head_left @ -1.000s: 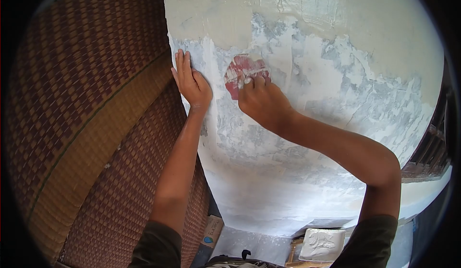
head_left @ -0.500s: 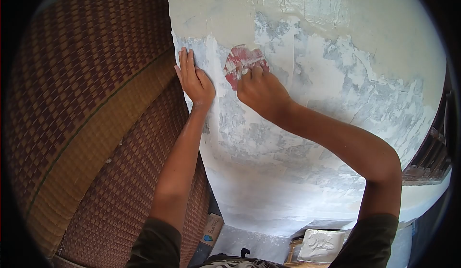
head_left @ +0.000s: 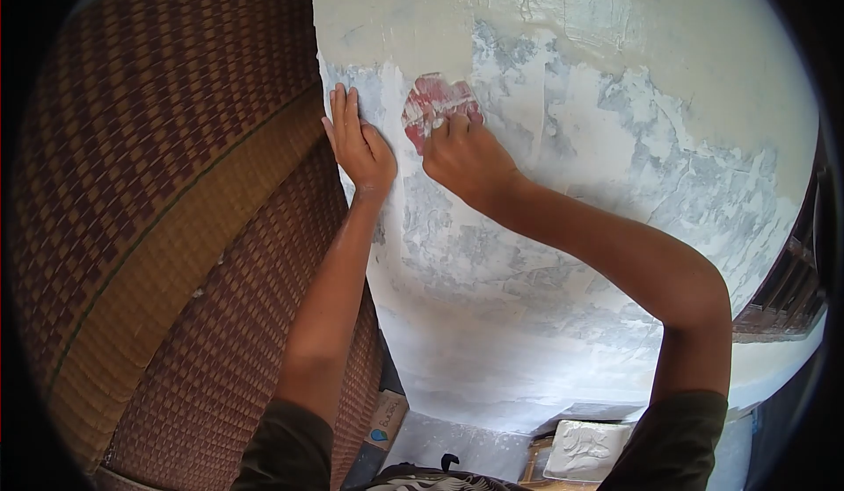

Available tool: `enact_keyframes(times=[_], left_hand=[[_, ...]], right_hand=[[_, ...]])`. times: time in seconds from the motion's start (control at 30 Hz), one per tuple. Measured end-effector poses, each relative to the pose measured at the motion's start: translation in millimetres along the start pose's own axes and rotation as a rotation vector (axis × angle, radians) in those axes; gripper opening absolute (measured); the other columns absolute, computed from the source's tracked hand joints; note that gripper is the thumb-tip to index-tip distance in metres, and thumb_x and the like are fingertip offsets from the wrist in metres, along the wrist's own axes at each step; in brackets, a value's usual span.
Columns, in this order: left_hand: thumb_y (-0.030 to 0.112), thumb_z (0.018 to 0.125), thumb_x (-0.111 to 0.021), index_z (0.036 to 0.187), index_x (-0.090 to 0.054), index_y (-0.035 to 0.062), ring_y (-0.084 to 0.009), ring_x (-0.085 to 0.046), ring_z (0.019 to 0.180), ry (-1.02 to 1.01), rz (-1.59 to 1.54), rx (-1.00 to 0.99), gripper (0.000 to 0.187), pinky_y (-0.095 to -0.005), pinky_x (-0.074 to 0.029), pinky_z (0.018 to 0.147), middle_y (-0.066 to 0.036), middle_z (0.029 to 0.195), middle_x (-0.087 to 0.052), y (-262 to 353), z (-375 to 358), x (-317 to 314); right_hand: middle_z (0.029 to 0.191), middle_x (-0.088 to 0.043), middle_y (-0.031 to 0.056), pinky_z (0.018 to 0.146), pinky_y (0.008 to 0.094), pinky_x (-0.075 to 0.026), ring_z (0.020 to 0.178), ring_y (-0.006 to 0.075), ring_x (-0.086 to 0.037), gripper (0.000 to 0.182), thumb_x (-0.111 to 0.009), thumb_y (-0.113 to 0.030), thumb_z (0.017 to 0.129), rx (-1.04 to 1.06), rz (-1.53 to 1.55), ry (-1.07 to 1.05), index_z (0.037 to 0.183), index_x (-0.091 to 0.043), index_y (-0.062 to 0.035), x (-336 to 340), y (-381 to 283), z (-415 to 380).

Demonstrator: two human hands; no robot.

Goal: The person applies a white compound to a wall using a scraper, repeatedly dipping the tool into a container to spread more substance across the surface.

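Observation:
My left hand (head_left: 360, 144) lies flat against the left edge of the white and grey patchy wall (head_left: 563, 130), fingers stretched upward. To its right, my right hand (head_left: 464, 155) grips a red scraper (head_left: 437, 102) smeared with white paste. The scraper's face is against the wall, and the fingers are wrapped round its lower edge. Smooth cream-coloured coating covers the upper part of the wall, while rough white and grey patches surround both hands.
A woven brown mat (head_left: 176, 130) stands along the left side. Below are a cardboard box (head_left: 386, 421) and a white tray of paste (head_left: 585, 451) on a wooden support. Dark slatted wood (head_left: 782, 293) shows at the right edge.
My right hand has moved slightly left and up across the wall with the red scraper. My left hand stays in nearly the same place on the wall edge.

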State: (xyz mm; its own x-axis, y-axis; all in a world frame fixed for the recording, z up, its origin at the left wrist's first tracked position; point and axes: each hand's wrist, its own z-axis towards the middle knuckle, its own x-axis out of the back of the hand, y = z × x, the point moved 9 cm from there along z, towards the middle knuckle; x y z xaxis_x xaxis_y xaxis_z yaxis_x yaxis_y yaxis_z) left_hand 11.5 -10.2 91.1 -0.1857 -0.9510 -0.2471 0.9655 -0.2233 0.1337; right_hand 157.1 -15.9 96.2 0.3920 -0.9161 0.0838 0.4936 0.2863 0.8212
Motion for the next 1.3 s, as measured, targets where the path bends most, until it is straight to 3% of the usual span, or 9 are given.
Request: enact_keyframes(times=[0.13, 0.27, 0.33, 0.6, 0.73, 0.83, 1.1, 1.27, 1.3], left_hand=[[-0.002, 0.090, -0.036, 0.139, -0.051, -0.0015, -0.0359, -0.035, 0.145, -0.003, 0.001, 0.001, 0.052, -0.0590, -0.016, 0.119, -0.018, 0.153, -0.043, -7, -1, -2], [-0.002, 0.090, -0.036, 0.140, -0.051, -0.0012, -0.0359, -0.035, 0.145, 0.001, -0.018, -0.008, 0.052, -0.0589, -0.016, 0.119, -0.018, 0.153, -0.043, 0, -1, 1], [-0.001, 0.090, -0.036, 0.140, -0.051, -0.0012, -0.0360, -0.035, 0.145, -0.006, -0.010, 0.001, 0.052, -0.0590, -0.016, 0.119, -0.018, 0.153, -0.043, 1, 0, 1], [-0.001, 0.091, -0.036, 0.140, -0.050, -0.0019, -0.0369, -0.035, 0.145, 0.009, -0.063, -0.019, 0.051, -0.0533, -0.019, 0.120, -0.020, 0.153, -0.043, -8, 0, -2], [-0.001, 0.092, -0.036, 0.140, -0.049, -0.0039, -0.0377, -0.035, 0.145, 0.000, -0.065, 0.003, 0.050, -0.0524, -0.019, 0.120, -0.021, 0.153, -0.042, -9, -2, -3], [-0.001, 0.092, -0.035, 0.140, -0.049, -0.0048, -0.0378, -0.034, 0.145, 0.012, -0.059, -0.030, 0.050, -0.0526, -0.019, 0.121, -0.021, 0.153, -0.042, -3, -2, 1], [0.001, 0.094, -0.033, 0.141, -0.047, -0.0051, -0.0376, -0.033, 0.146, -0.013, -0.072, -0.008, 0.050, -0.0525, -0.019, 0.120, -0.021, 0.154, -0.040, -8, -3, 1], [0.001, 0.094, -0.034, 0.141, -0.047, -0.0053, -0.0386, -0.033, 0.145, 0.002, -0.047, -0.029, 0.050, -0.0526, -0.020, 0.120, -0.022, 0.154, -0.040, -4, -4, 2], [0.000, 0.093, -0.034, 0.141, -0.047, -0.0052, -0.0387, -0.033, 0.145, 0.003, -0.054, -0.025, 0.050, -0.0526, -0.020, 0.120, -0.022, 0.153, -0.040, -2, -3, 3]], right_hand=[[0.062, -0.059, 0.0060, 0.050, 0.0288, -0.042, 0.064, 0.0184, -0.056, 0.007, -0.073, -0.009, 0.062, 0.072, 0.133, -0.017, 0.066, -0.068, -0.0061, 18, -28, -17], [0.067, -0.062, 0.0086, 0.054, 0.0268, -0.052, 0.068, 0.0180, -0.060, 0.009, -0.072, -0.003, 0.061, -0.112, 0.125, 0.163, 0.067, -0.066, -0.0045, 35, 34, 34], [0.067, -0.061, 0.0063, 0.052, 0.0291, -0.045, 0.069, 0.0185, -0.059, 0.004, -0.072, -0.008, 0.066, -0.154, 0.037, 0.145, 0.066, -0.068, -0.0065, 15, 50, 50], [0.060, -0.058, 0.0070, 0.050, 0.0288, -0.048, 0.063, 0.0190, -0.056, 0.006, -0.072, -0.005, 0.059, 0.079, 0.153, -0.017, 0.062, -0.066, -0.0036, 20, -44, -12], [0.066, -0.062, 0.0085, 0.056, 0.0292, -0.051, 0.066, 0.0209, -0.060, 0.007, -0.072, -0.005, 0.061, -0.064, 0.132, 0.104, 0.066, -0.068, -0.0035, 35, 6, 30], [0.067, -0.064, 0.0091, 0.050, 0.0297, -0.044, 0.064, 0.0211, -0.060, 0.005, -0.072, -0.010, 0.066, -0.093, 0.082, 0.184, 0.068, -0.070, -0.0062, 17, 33, 61], [0.067, -0.064, 0.0105, 0.049, 0.0288, -0.046, 0.064, 0.0197, -0.059, 0.005, -0.072, -0.005, 0.064, 0.065, 0.172, -0.092, 0.068, -0.072, -0.0030, 7, -38, 14], [0.068, -0.062, 0.0079, 0.054, 0.0284, -0.051, 0.069, 0.0194, -0.061, 0.007, -0.072, -0.004, 0.063, -0.094, 0.108, 0.123, 0.068, -0.068, -0.0044, 33, 30, 42], [0.067, -0.062, 0.0063, 0.052, 0.0290, -0.046, 0.067, 0.0188, -0.060, 0.006, -0.073, -0.008, 0.063, -0.112, 0.053, 0.152, 0.066, -0.068, -0.0061, 27, 46, 51]])
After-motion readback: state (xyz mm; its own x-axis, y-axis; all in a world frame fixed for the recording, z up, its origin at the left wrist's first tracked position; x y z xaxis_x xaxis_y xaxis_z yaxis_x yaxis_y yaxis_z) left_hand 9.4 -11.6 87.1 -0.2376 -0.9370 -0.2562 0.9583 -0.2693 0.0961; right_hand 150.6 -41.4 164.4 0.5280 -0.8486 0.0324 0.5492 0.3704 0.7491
